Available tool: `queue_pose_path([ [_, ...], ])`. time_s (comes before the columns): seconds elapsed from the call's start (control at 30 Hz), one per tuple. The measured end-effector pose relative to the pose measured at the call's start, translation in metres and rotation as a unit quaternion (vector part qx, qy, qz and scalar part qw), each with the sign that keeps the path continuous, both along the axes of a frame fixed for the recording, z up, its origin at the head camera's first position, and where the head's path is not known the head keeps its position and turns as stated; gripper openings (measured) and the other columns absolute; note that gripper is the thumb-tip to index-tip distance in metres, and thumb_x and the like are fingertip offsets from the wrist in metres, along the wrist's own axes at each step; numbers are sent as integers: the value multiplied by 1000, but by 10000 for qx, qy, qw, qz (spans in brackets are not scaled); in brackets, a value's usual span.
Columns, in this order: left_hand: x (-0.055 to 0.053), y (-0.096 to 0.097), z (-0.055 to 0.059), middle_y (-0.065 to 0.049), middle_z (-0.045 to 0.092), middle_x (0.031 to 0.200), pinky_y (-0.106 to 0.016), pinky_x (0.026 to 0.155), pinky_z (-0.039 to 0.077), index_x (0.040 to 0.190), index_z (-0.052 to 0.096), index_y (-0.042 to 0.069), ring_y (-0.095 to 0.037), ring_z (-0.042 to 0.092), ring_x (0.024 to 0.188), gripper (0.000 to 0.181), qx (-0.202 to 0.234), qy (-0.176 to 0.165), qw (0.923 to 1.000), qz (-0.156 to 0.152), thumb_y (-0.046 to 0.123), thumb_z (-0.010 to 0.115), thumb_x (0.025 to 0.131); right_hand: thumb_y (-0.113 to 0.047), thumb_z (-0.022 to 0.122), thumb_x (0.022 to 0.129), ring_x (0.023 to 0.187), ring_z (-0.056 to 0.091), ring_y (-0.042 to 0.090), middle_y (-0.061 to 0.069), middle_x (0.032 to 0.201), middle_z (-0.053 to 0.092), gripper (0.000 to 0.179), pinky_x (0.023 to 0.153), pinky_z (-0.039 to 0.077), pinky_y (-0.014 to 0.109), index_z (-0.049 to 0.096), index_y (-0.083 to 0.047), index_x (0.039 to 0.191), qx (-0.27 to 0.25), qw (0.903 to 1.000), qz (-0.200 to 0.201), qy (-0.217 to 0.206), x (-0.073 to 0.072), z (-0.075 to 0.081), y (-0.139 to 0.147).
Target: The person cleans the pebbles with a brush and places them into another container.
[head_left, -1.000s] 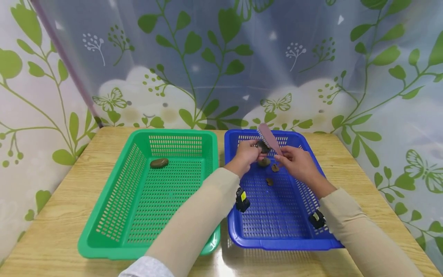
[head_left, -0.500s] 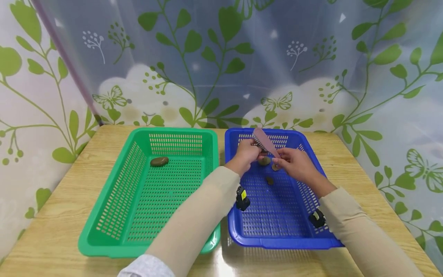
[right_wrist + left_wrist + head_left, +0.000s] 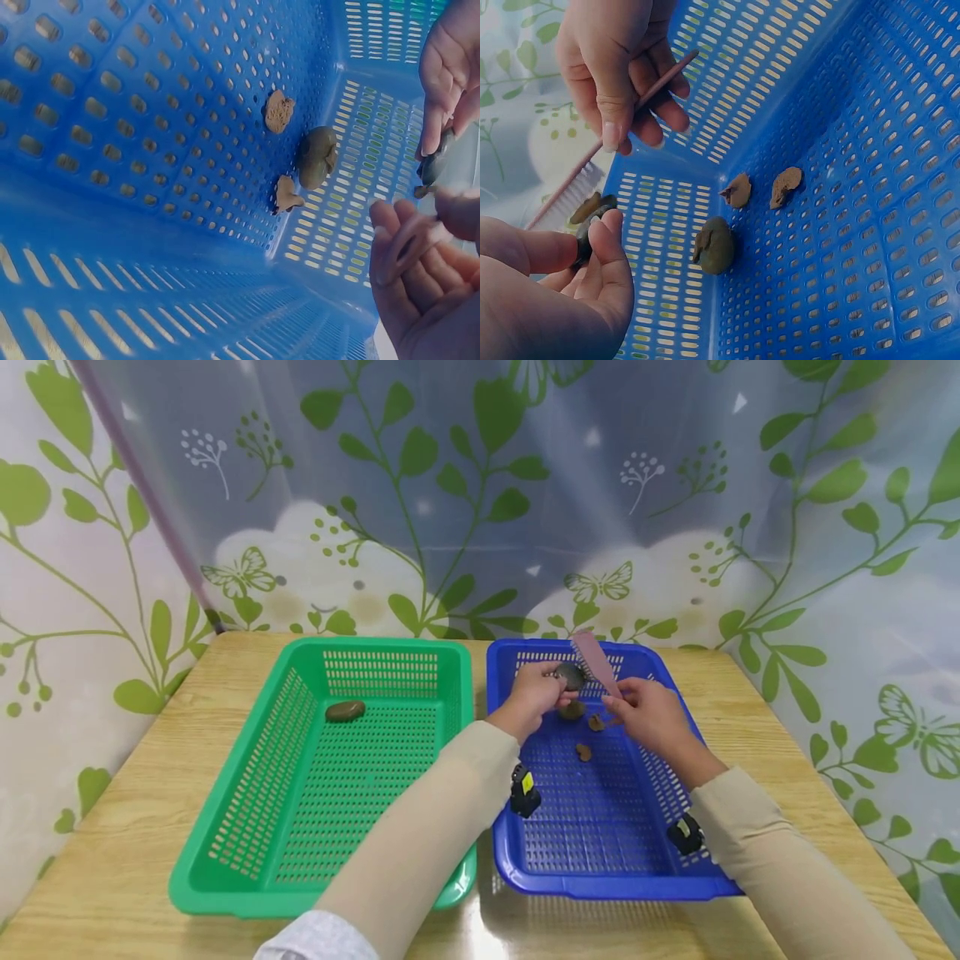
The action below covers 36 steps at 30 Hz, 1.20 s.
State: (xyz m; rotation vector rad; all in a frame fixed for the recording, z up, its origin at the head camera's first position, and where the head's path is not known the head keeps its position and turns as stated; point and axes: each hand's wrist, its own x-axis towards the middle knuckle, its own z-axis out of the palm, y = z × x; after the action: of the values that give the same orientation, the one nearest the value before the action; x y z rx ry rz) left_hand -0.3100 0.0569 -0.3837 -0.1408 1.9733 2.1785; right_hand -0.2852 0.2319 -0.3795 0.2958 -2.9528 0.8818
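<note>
Over the far part of the blue basket, my left hand pinches a dark stone between thumb and fingers. A brown clump sticks up at the stone's edge in the left wrist view. My right hand grips a pink brush by its handle, the head tilted up and the bristles facing the stone from the right. Below the hands, an olive stone with a brown bit on it lies in the basket, beside two flat brown pieces, one nearer the stone and one farther off.
To the left stands a green basket with a smooth brown stone near its far left corner. Both baskets rest on a wooden table before a leaf-patterned curtain. Small black cameras hang under the left wrist and right wrist.
The brush swept down and left across the stone, covering it, then came back up and right, so the stone shows again. The left hand has stayed nearly still.
</note>
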Motion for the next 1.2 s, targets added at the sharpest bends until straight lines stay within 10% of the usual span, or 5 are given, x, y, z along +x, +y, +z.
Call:
queue_pose_path([
  [0.97, -2, 1, -1, -25, 65, 115, -19, 63, 53, 138, 50, -4, -13, 63, 73, 43, 93, 2, 10000, 12, -9, 46, 95, -25, 56, 100, 88, 71, 31, 23, 108, 69, 42, 75, 54, 45, 56, 6, 128, -411, 9985, 334, 169, 0, 0, -3],
  [1.2, -1, 0, -1, -23, 66, 112, -22, 65, 53, 136, 51, -5, -13, 62, 72, 41, 33, 69, 10000, -10, -9, 45, 96, -21, 59, 98, 72, 66, 25, 19, 92, 72, 32, 56, 43, 32, 62, 4, 118, -166, 9971, 730, 107, -2, -4, -3],
])
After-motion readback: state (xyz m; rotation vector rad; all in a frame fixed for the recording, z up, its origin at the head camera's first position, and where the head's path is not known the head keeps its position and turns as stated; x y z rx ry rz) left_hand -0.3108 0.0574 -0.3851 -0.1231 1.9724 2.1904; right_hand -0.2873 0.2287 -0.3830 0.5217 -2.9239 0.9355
